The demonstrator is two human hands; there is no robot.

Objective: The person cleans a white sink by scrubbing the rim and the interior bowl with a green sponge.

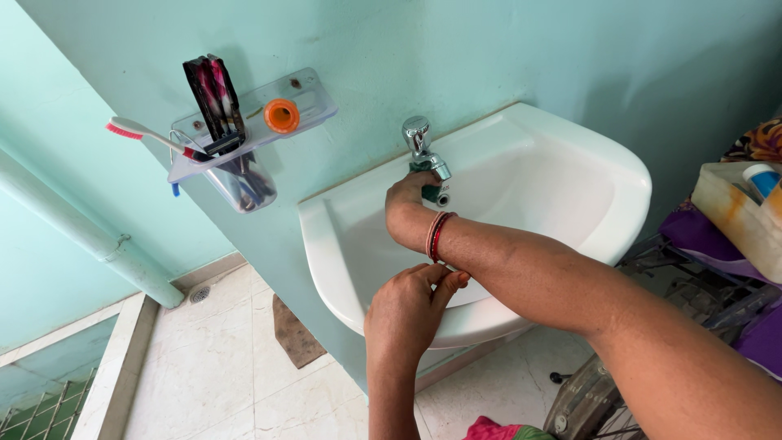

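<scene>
**Wash basin: both hands at tap and wrist**

Far left, 9 o'clock: a grey drain pipe (90,236) runs down the teal wall. At 10 o'clock, a clear wall shelf (314,102) carries a pink-bristled toothbrush (147,133), a dark comb set (213,102) and an orange cap (282,116).

Centre: left hand (407,310) sits at the white wash basin's (627,204) front rim, its grip pinched together on the right forearm just below the red wrist bands (438,235). Right hand (409,195) reaches to 12 o'clock, fingers under the chrome tap (422,147) spout; its grip is hidden, so I cannot tell.

Right, 3 o'clock: a cream plastic tub (737,216) on purple cloth.
</scene>
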